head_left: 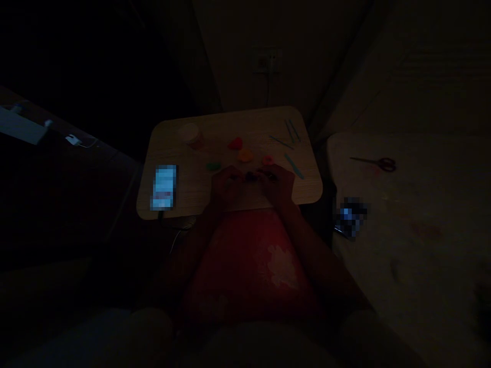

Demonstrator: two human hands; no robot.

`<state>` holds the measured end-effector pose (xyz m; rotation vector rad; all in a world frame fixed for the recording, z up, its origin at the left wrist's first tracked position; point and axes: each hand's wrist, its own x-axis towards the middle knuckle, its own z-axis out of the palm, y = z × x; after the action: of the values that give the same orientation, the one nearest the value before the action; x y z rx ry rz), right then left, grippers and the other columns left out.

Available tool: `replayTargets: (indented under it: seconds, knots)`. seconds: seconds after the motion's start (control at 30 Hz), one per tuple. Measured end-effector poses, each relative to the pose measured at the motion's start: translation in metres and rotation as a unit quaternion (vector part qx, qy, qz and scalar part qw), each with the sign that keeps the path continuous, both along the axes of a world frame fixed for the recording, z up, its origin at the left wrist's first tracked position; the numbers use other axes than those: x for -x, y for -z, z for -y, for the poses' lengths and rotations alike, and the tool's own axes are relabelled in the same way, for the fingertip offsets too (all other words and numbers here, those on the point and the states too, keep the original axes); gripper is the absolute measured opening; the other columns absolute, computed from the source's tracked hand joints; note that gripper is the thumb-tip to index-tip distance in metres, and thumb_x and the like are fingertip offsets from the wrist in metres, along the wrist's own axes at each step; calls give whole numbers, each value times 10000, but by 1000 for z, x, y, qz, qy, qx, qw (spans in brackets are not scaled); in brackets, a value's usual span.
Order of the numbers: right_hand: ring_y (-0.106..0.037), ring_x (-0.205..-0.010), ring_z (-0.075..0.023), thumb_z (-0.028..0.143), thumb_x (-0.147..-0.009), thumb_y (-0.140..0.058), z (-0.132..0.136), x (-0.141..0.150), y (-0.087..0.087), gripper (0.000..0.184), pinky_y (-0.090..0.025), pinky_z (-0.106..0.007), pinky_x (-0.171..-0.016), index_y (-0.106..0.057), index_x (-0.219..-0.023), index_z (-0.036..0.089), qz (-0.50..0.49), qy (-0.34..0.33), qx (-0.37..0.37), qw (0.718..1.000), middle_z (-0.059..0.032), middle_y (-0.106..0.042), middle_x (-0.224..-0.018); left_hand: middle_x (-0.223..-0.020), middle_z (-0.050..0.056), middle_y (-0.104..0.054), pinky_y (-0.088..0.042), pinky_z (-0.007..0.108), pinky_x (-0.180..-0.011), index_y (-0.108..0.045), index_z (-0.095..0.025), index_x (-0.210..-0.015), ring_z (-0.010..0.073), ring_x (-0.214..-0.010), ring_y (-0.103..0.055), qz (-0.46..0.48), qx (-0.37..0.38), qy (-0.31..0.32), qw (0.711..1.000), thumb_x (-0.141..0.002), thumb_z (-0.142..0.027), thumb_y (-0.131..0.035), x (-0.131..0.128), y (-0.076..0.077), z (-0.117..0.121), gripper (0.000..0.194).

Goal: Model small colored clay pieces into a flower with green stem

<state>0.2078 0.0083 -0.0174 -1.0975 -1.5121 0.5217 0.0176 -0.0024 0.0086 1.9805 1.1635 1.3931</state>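
no txt, labels, brands, nos. or signs legible, lit phone screen (164, 187) pixelated

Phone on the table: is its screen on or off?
On: the phone glows bright blue against the darkness, though what it displays is blurred out.

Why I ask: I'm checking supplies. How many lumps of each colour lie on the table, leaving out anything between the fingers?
Red lump: 1
Orange lump: 1
Green lump: 1
Pinkish-red lump: 1
Total: 4

Very dim light, small wooden table (194, 197), wall socket (267, 61)
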Motion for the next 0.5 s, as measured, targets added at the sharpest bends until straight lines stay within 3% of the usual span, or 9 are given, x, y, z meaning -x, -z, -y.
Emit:
replayTargets:
  seconds: [0.13, 0.23, 0.37, 0.5]
  knots:
    - [-612, -625, -170, 484, -928, -743, 0, -1, -2, 369, -514, -329, -661, -693, -680, 216, 27, 16, -5, 999, -16, -674, -662, -787, 27, -728, -547, 292, -726, -697, -196, -817, 167, -744, -685, 5, -1, 3, 1000, -931, -252, -623, 0, 1, 0, 147]
    - [-615, -635, -178, 536, -976, -660, -2, -1, -1, 441, -521, -336, -685, -651, -664, 225, 33, 30, -16, 999, -15, -651, -651, -767, 21, -730, -549, 284, -717, -691, -192, -812, 163, -729, -687, 6, -2, -6, 1000, -931, -256, -624, 0, 1, 1, 152]
    - [-717, -803, -217, 478, -1061, -511, -3, -1, -1, 375, -578, -374, -832, -746, -879, 252, 24, 5, -36, 999, -47, -741, -791, -772, 28, -742, -556, 289, -714, -700, -192, -807, 170, -734, -693, -8, 5, -15, 1000, -931, -283, -627, 0, 1, 1, 170]
    - [-721, -771, -202, 365, -1085, -417, -3, -1, -4, 364, -592, -380, -849, -760, -1114, 245, 22, -5, -42, 999, -47, -757, -813, -775, 26, -743, -553, 286, -711, -697, -192, -806, 168, -731, -691, -6, -1, -14, 1000, -929, -270, -621, 1, 2, 0, 164]
